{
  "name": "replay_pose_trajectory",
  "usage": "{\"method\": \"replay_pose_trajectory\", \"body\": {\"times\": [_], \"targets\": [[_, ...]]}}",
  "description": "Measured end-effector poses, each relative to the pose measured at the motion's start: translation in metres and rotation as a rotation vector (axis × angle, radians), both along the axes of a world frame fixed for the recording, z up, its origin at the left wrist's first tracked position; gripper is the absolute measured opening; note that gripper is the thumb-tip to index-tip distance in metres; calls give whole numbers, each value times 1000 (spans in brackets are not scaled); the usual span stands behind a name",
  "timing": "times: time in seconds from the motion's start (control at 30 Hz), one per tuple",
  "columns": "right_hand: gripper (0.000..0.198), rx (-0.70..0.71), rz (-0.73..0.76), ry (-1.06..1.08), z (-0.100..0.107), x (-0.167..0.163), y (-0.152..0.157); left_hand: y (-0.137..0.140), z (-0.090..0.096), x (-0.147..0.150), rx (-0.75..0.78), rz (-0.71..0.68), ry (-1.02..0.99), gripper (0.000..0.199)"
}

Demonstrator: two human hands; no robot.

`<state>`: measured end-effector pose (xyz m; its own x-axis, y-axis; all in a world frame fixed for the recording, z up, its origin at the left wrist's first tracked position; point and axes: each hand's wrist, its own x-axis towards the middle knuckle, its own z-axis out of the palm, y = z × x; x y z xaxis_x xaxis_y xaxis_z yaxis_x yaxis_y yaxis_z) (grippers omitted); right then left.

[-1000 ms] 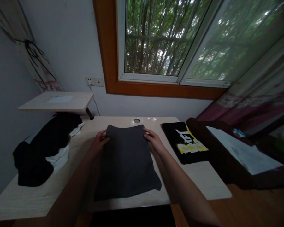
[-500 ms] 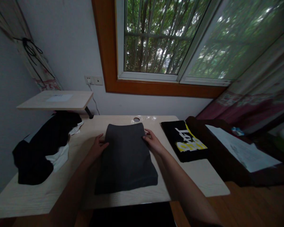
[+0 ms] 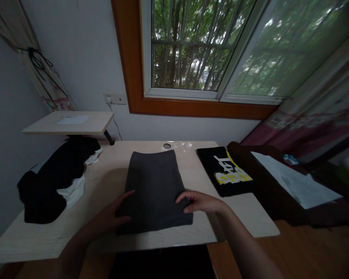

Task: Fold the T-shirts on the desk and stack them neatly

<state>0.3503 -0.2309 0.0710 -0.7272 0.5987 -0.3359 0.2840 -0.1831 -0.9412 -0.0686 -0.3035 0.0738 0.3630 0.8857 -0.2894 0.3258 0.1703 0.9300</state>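
A dark grey folded garment [image 3: 155, 182] lies flat on the pale wooden table [image 3: 110, 240], its near edge close to the table's front. At its left side is my left hand [image 3: 118, 213], thumb and fingers spread, the fingertips over the cloth's edge. My right hand [image 3: 199, 202] reaches over the right edge with fingers apart and bent, the tips at the cloth. Neither hand grips the cloth visibly. Off to the right lies a folded black garment [image 3: 225, 170] with a white and yellow print.
Black and white clothes [image 3: 49, 182] are heaped at the table's left, partly under a small raised shelf [image 3: 99, 126]. Beyond the right edge stands a dark brown surface [image 3: 279, 201] with a white sheet [image 3: 296, 182]. A window [image 3: 192, 50] is behind.
Both hands have moved from the far part of the grey garment toward its near corners. The garment itself stays in about the same place.
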Motion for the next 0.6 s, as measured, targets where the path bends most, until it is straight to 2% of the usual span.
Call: {"method": "replay_pose_trajectory", "body": {"times": [0.17, 0.33, 0.43, 0.6], "targets": [[41, -125, 44, 35, -9, 19, -9, -18, -5, -16, -87, -127, 55, 76], [41, -196, -52, 173, -11, 26, -24, -34, -9, -23, -11, -184, 138, 78], [43, -254, -60, 179, -12, 24, -31, -37, -6, -24, -15, -196, 161, 76], [40, -250, -50, 129, -13, 22, -33, -33, 6, -22, -95, -229, 108, 80]]}}
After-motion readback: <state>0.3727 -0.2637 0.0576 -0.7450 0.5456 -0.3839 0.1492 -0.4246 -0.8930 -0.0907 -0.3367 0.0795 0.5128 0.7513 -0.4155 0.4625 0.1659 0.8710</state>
